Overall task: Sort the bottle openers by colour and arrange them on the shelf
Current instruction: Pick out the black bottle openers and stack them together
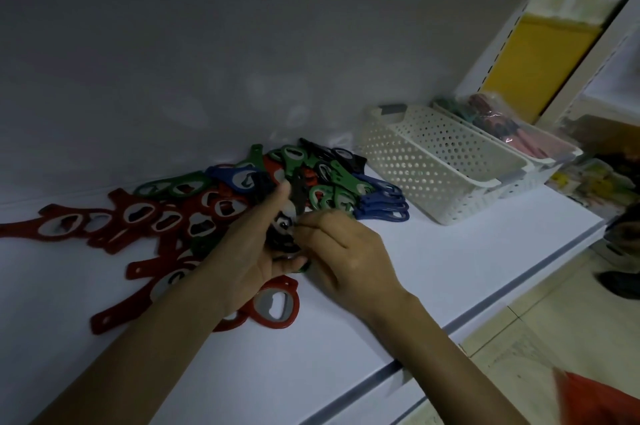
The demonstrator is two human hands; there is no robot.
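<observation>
A mixed heap of bottle openers lies on the white shelf (433, 251). Red openers (138, 216) spread to the left, green openers (325, 182) and black ones (343, 156) sit at the back, and blue openers (381, 203) are stacked on the right. My left hand (249, 251) holds a small stack of black openers (282, 230), thumb up against one handle. My right hand (343, 251) pinches the stack's top edge with its fingertips. A large red opener (277, 303) lies under my left wrist.
A white perforated basket (433, 165) stands on the shelf right of the heap, and a second basket (540, 154) holding wrapped goods stands behind it. The shelf's front edge (485, 303) runs diagonally; tiled floor lies beyond. A yellow panel (540, 64) stands at the back right.
</observation>
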